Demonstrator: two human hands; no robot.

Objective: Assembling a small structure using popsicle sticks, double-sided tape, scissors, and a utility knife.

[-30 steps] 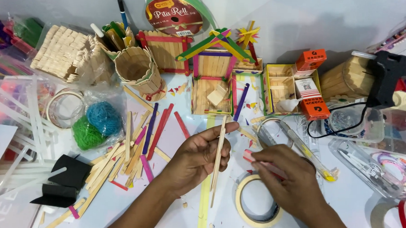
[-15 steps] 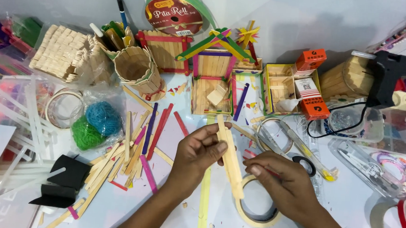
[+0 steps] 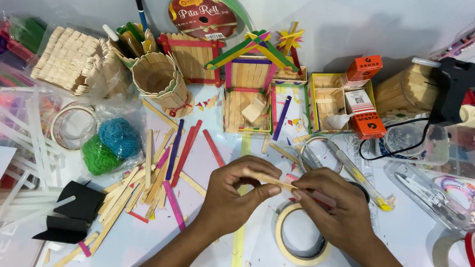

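Nearest, a cream ring-shaped roll of masking tape [image 3: 296, 247] lies on the white tabletop [image 3: 403, 242]. Above it, left hand [image 3: 235, 195] and right hand [image 3: 333, 207] meet, each grip clamped on one plain flat wooden craft stick [image 3: 267, 178], held roughly level; its right end is hidden, perhaps under the fingers. Beyond: scattered coloured craft sticks [image 3: 178, 147], then a small gabled stick house [image 3: 249, 72].

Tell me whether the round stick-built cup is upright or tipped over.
Tipped. The cup leans with its open mouth facing the camera, empty inside, beside the stick house.
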